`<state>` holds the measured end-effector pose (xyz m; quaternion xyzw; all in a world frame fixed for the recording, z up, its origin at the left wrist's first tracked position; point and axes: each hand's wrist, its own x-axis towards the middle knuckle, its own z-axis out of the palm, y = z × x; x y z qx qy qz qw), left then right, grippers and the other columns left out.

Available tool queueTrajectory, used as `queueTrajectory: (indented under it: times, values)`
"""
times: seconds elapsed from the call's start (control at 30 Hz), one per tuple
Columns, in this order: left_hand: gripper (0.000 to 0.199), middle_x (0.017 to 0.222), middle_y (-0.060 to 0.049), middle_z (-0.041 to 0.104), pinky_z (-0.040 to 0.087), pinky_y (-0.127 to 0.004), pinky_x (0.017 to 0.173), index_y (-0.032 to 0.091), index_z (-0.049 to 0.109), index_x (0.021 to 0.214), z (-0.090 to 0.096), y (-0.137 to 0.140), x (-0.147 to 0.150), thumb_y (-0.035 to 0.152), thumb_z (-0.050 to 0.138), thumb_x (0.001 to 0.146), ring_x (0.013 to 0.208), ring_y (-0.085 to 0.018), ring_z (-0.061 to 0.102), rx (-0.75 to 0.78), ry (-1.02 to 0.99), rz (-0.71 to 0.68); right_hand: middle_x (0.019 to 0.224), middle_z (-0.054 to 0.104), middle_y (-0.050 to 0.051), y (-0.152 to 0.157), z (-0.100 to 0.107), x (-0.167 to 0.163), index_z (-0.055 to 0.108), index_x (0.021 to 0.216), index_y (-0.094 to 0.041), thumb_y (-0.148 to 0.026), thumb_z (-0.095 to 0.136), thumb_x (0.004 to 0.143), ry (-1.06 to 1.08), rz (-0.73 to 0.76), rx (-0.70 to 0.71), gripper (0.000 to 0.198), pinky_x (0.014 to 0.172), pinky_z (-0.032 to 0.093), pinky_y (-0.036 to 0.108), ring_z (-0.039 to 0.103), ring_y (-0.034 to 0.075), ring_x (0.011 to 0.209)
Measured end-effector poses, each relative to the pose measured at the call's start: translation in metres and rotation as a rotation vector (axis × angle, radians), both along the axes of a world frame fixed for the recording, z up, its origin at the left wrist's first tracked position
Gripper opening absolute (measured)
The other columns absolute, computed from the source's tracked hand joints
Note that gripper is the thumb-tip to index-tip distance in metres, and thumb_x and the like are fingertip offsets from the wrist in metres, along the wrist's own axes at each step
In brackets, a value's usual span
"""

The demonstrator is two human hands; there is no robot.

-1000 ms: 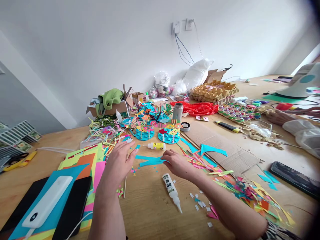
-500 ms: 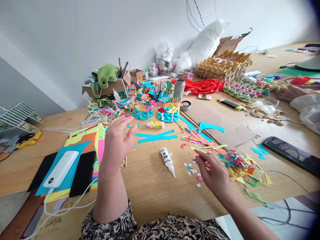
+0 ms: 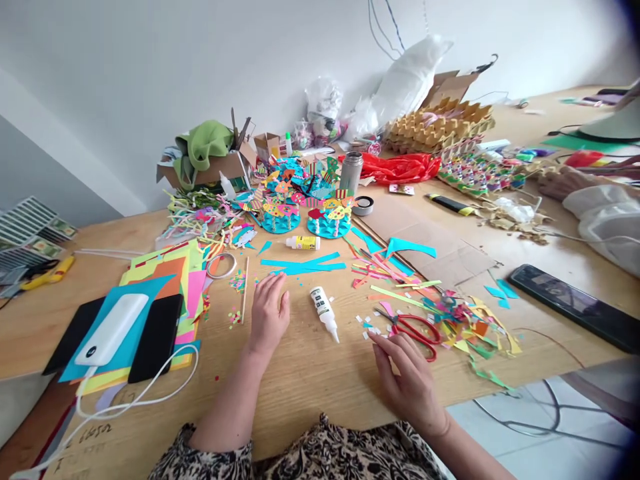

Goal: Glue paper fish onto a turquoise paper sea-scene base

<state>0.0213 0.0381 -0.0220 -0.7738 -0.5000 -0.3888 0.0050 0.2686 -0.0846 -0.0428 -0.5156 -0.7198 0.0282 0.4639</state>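
My left hand (image 3: pixel 270 312) is over the wooden table with its fingers stretched and nothing held, just below the crossed blue paper strips (image 3: pixel 305 265). Between my hands lies a white glue bottle (image 3: pixel 324 312), its nozzle pointing towards me. My right hand (image 3: pixel 407 375) is low at the right, thumb and forefinger slightly apart. Its fingertips are at small white paper squares (image 3: pixel 379 331); I see none held. Red-handled scissors (image 3: pixel 417 328) lie just beyond this hand. Farther back, a yellow-labelled bottle (image 3: pixel 303 243) lies before two blue-based ornaments with paper fish (image 3: pixel 330 223).
Coloured paper scraps (image 3: pixel 473 320) and a phone (image 3: pixel 570 303) are on the right. Coloured sheets (image 3: pixel 193 267), a white power bank (image 3: pixel 113 329) and a roll of tape (image 3: pixel 221 265) are on the left. A metal flask (image 3: pixel 351 175) stands behind. Another person's sleeve (image 3: pixel 600 217) shows far right.
My left hand has moved right and down to the table, uncovering the tape roll. My right hand has moved down and slightly left, so the scissors show. The view has shifted a little.
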Motion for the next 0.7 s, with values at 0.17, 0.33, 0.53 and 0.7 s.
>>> queueTrajectory:
  times: [0.17,0.33,0.53,0.7]
  values:
    - [0.035,0.120,-0.013,0.065,0.045,-0.049,0.104,0.017,0.058,0.123,-0.003,0.003,0.003,0.019,0.042,0.093,0.120,-0.025,0.056,-0.028,0.066,-0.043,0.080,0.059,0.004,0.002,-0.001,-0.001,0.058,0.120,-0.023,-0.002,0.055,0.084,0.050,-0.070,0.019,0.041,0.064,0.046,0.031,0.054,0.017,0.071]
    - [0.035,0.117,-0.013,0.066,0.047,-0.048,0.100,0.016,0.056,0.124,-0.003,0.000,0.000,0.017,0.043,0.092,0.116,-0.025,0.057,0.015,0.059,-0.068,0.085,0.061,0.006,0.001,-0.001,0.006,0.059,0.112,-0.021,-0.004,0.054,0.086,0.109,-0.192,0.056,0.032,0.068,0.047,0.034,0.057,0.019,0.078]
    - [0.034,0.112,-0.014,0.067,0.049,-0.049,0.094,0.018,0.056,0.124,-0.008,-0.005,-0.004,0.016,0.044,0.092,0.108,-0.027,0.061,0.045,-0.008,-0.026,0.091,0.061,0.007,-0.011,-0.002,0.035,0.056,0.112,-0.022,-0.012,0.056,0.087,-0.054,-0.197,-0.044,0.027,0.072,0.049,0.037,0.058,0.021,0.082]
    - [0.036,0.108,-0.014,0.068,0.053,-0.046,0.086,0.020,0.054,0.126,-0.010,-0.011,-0.003,0.017,0.042,0.093,0.099,-0.026,0.065,-0.001,-0.062,-0.024,0.101,0.060,0.010,-0.010,-0.007,0.039,0.055,0.109,-0.021,-0.026,0.063,0.084,-0.193,-0.143,-0.171,0.027,0.077,0.050,0.040,0.057,0.024,0.093]
